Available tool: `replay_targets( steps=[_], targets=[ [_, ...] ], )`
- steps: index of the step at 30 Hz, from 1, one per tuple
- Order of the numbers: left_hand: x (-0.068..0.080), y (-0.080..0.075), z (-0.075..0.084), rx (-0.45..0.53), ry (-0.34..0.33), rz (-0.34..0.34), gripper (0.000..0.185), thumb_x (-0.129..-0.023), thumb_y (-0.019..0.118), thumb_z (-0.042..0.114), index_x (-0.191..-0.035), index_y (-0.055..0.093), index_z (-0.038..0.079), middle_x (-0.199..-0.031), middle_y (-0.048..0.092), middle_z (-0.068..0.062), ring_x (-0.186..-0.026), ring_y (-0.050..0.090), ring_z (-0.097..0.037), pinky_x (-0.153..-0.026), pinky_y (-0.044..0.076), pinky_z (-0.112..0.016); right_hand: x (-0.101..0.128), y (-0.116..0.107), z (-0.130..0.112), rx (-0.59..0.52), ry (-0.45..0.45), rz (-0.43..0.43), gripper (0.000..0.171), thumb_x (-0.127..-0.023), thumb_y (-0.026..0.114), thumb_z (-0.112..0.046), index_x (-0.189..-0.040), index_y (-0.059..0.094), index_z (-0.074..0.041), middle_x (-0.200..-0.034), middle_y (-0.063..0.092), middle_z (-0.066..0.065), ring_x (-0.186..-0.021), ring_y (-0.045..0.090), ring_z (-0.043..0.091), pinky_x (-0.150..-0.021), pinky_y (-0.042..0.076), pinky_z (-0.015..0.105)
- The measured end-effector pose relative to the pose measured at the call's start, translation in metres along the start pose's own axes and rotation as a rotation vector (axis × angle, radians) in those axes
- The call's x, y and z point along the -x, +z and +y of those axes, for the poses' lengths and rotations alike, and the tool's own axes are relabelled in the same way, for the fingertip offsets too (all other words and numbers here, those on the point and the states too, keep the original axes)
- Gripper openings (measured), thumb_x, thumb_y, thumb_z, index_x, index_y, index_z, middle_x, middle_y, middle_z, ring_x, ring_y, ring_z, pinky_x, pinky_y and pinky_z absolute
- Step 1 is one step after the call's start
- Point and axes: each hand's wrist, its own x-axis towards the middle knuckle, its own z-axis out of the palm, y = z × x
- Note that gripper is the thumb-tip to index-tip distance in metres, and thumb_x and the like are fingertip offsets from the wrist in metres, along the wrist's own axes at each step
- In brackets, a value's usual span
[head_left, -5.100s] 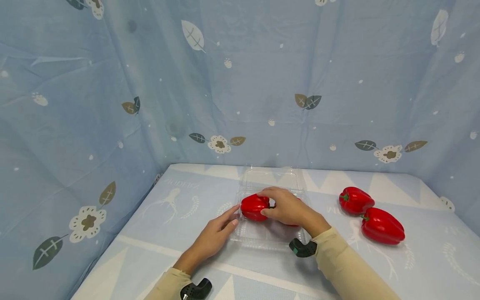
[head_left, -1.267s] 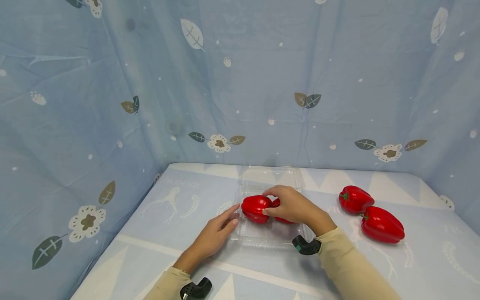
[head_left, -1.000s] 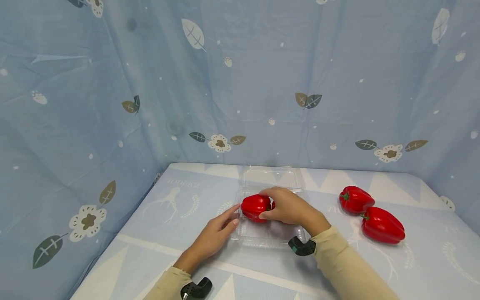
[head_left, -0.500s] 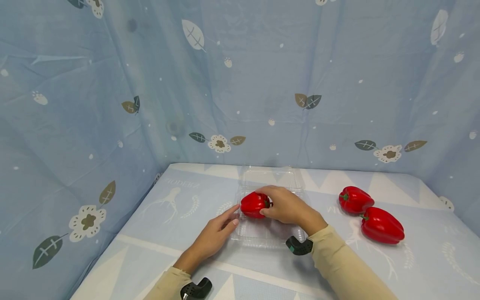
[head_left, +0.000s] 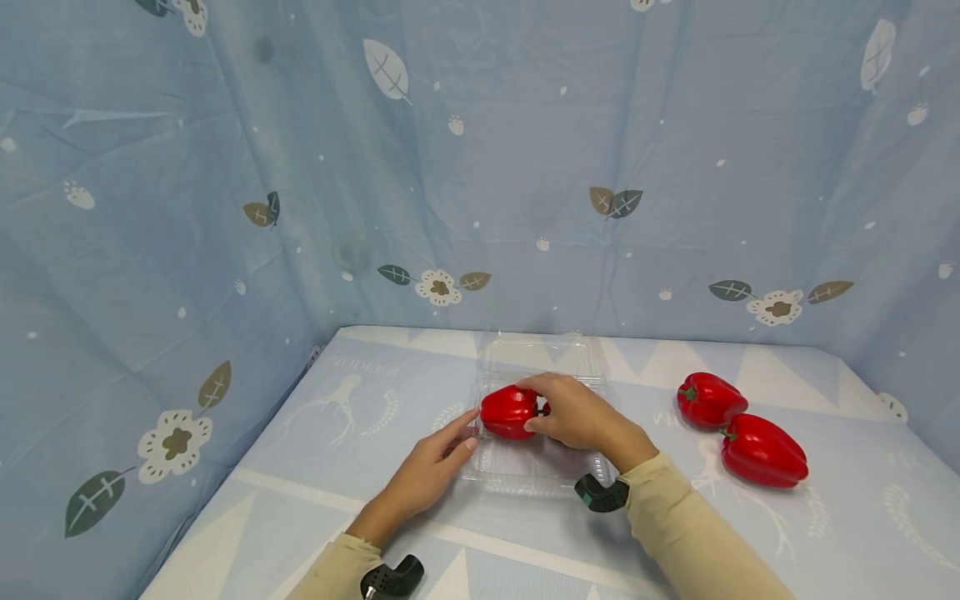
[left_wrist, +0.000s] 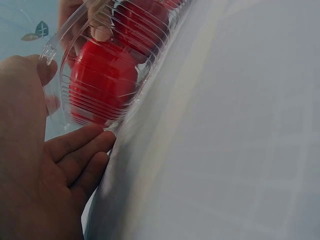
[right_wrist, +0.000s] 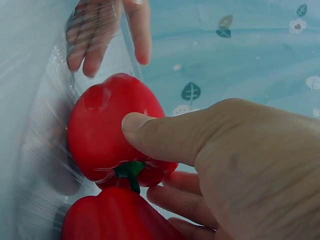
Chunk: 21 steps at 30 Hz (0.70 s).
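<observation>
A red bell pepper (head_left: 507, 412) with a green stem lies on its side in the left part of a clear plastic clamshell container (head_left: 517, 465). My right hand (head_left: 576, 412) grips it by the stem end, thumb on the near side and fingers on the far side. In the right wrist view a second red bell pepper (right_wrist: 107, 217) sits against that stem; the head view hides most of it behind my right hand. Beside the container's left wall, my left hand (head_left: 426, 472) has straight fingers, whose fingertips (left_wrist: 106, 137) meet the plastic at its base.
Two more red bell peppers, one farther back (head_left: 711, 400) and one nearer (head_left: 765, 452), lie on the table at the right. The container's lid (head_left: 540, 354) is folded open toward the back. Patterned blue curtains (head_left: 517, 167) stand behind the table and along its sides.
The second pepper, visible to the right of the gripped one 1.3 s ago, is now mostly behind my right hand. That hand has shifted slightly left. My left hand has stayed in place.
</observation>
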Motion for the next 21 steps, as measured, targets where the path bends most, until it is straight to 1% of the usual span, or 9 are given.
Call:
replay_targets(
  steps=[8,11,14,18,21],
  targets=[
    [0.000,0.000,0.000,-0.001,-0.003,-0.001,0.049,-0.099,0.051,0.033,-0.146,0.039,0.030,-0.127,0.061,-0.002,-0.117,0.055,-0.014,-0.100,0.043,-0.042,0.001,0.001,0.002,0.022,0.002,0.003,0.055,-0.080,0.077,-0.022,-0.131,0.058,-0.016,-0.126,0.059,0.001,-0.112,0.057,0.021,-0.092,0.049,0.037],
    [0.000,0.000,0.001,-0.005,-0.006,-0.001,0.048,-0.099,0.051,0.034,-0.146,0.039,0.031,-0.127,0.061,-0.001,-0.117,0.055,-0.014,-0.100,0.043,-0.042,0.002,0.001,0.002,0.035,0.023,0.005,0.056,-0.080,0.076,-0.022,-0.132,0.057,-0.018,-0.127,0.058,0.001,-0.110,0.057,0.020,-0.091,0.050,0.038],
    [0.000,0.000,0.001,-0.004,-0.008,-0.002,0.048,-0.099,0.050,0.035,-0.146,0.039,0.031,-0.127,0.060,-0.001,-0.117,0.055,-0.014,-0.100,0.043,-0.042,0.002,0.001,0.001,0.061,0.043,0.005,0.061,-0.078,0.077,-0.023,-0.135,0.055,-0.020,-0.128,0.057,0.002,-0.109,0.057,0.020,-0.091,0.051,0.040],
    [0.000,0.000,0.001,0.001,-0.014,-0.006,0.049,-0.099,0.050,0.038,-0.146,0.038,0.032,-0.128,0.060,-0.002,-0.117,0.055,-0.014,-0.100,0.043,-0.043,0.005,-0.003,0.001,0.084,0.043,0.012,0.065,-0.077,0.078,-0.026,-0.137,0.053,-0.019,-0.129,0.056,0.002,-0.109,0.056,0.020,-0.090,0.051,0.042],
    [0.000,0.000,0.000,0.000,-0.017,-0.005,0.049,-0.099,0.050,0.038,-0.146,0.038,0.032,-0.127,0.060,-0.002,-0.117,0.055,-0.015,-0.100,0.043,-0.043,0.008,-0.010,0.003,0.079,0.026,0.030,0.062,-0.079,0.077,-0.025,-0.135,0.054,-0.017,-0.128,0.056,0.003,-0.108,0.056,0.020,-0.088,0.051,0.042]
  ],
)
